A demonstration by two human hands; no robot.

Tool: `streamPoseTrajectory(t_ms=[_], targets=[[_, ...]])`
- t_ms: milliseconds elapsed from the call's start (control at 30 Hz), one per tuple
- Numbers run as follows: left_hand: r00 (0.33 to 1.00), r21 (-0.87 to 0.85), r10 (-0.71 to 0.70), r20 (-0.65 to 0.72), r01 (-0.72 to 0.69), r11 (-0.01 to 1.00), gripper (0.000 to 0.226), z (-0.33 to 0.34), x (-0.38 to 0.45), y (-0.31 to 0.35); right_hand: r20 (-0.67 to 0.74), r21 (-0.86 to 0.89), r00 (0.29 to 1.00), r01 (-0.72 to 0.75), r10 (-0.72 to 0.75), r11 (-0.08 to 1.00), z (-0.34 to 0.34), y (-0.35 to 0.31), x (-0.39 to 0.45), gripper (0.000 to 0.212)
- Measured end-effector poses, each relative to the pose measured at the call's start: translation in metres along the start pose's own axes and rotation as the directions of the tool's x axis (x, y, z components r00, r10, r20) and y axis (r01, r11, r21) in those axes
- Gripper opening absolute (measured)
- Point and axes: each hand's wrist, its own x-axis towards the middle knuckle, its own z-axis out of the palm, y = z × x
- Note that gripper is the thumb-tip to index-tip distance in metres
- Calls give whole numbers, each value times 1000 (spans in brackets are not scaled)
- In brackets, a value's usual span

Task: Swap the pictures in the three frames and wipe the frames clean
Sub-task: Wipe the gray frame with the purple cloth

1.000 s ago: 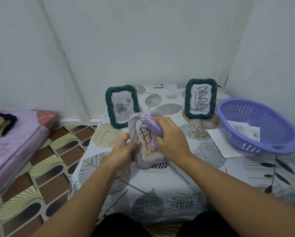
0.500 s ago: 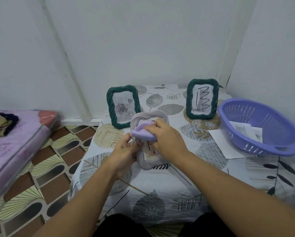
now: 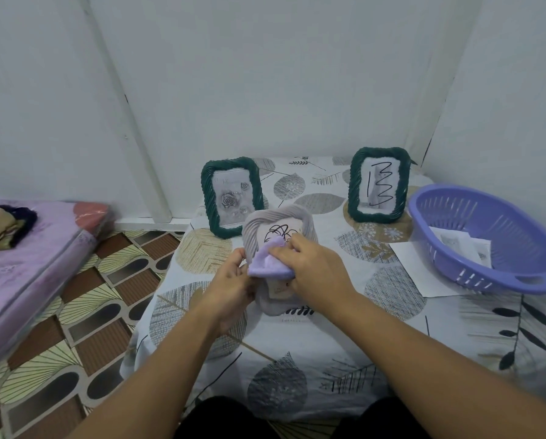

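A grey ribbed picture frame [image 3: 259, 229] with a black line drawing stands tilted on the table in front of me. My left hand [image 3: 233, 285] grips its left edge. My right hand [image 3: 313, 269] holds a lilac cloth [image 3: 270, 264] against the middle of the frame's glass, covering its lower half. Two dark green frames stand upright behind: the left green frame [image 3: 232, 196] shows grey roses, the right green frame [image 3: 379, 185] shows a black zigzag scribble.
A lilac plastic basket [image 3: 487, 239] with papers inside sits at the right on a white sheet [image 3: 417, 267]. The table [image 3: 297, 350] has a leaf-print cloth. A pink mattress [image 3: 28, 258] lies at the left over patterned floor. White walls close the back and right.
My right hand has slid the cloth down from the frame's top to its middle, uncovering the upper part of the drawing. My left hand keeps its hold on the frame.
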Motion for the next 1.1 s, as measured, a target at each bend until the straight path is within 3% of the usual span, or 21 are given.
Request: streamPoseTrajectory(t_ms=[133, 267, 533, 667, 800, 1100], targets=[[1000, -5, -9, 16, 9, 1000, 33, 0, 1, -1, -25, -10, 1000, 2, -3, 1000, 3, 2, -8, 34], [1000, -10, 27, 6, -27, 1000, 34, 1, 1, -2, -56, -28, 998, -16, 15, 999, -5, -1, 14, 44], [999, -2, 11, 34, -11, 1000, 44, -1, 2, -2, -57, -61, 998, 27, -30, 998, 3, -4, -2, 34], [999, -7, 22, 24, -22, 1000, 34, 1, 2, -1, -80, -78, 996, 28, -34, 997, 0, -1, 13, 39], [999, -18, 41, 19, -41, 999, 44, 0, 3, -3, -87, -40, 996, 0, -4, 999, -2, -3, 28, 39], [1000, -32, 17, 17, -16, 999, 29, 1, 3, -2, -83, -41, 996, 7, -11, 999, 2, 0, 13, 38]])
